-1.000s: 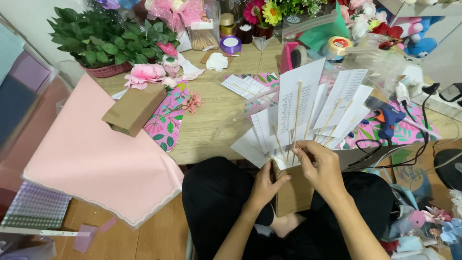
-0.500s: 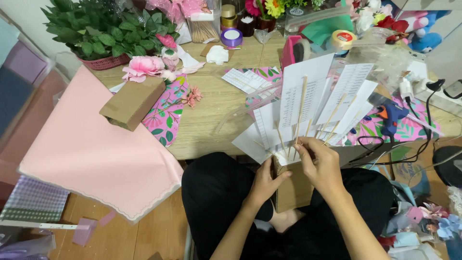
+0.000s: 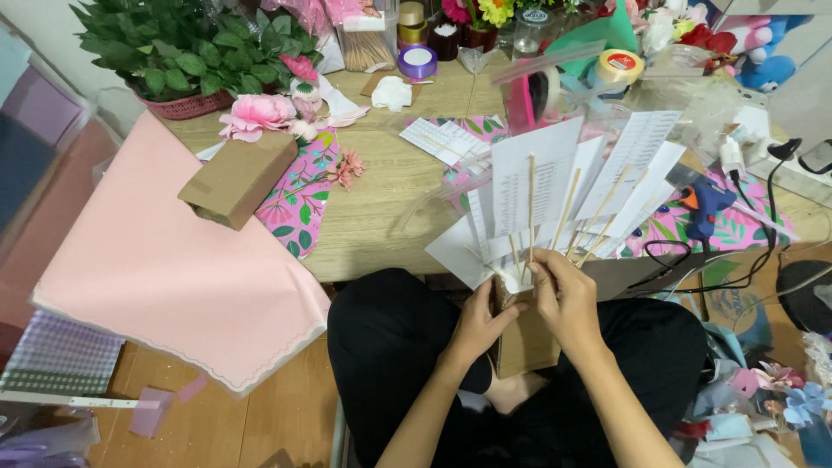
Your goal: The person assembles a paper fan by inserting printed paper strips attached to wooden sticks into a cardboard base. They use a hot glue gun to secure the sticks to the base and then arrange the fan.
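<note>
Just off the near edge of the desk [image 3: 381,234], the left hand [image 3: 479,322] is wrapping around a brown cardboard holder [image 3: 525,342] over the lap while the right hand [image 3: 565,299] is pinching the wooden sticks [image 3: 530,217] carrying fanned white paper slips [image 3: 542,178].

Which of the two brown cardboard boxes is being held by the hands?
The upright cardboard box in the person's lap, with white paper slips on wooden sticks fanning from its top. The other cardboard box lies untouched on the table's left, beside the pink flower.

Bare counter [image 3: 381,217] lies left of my fanned papers [image 3: 555,182]; brown box [image 3: 238,178] blocks farther left, glue gun [image 3: 706,204] right
</note>
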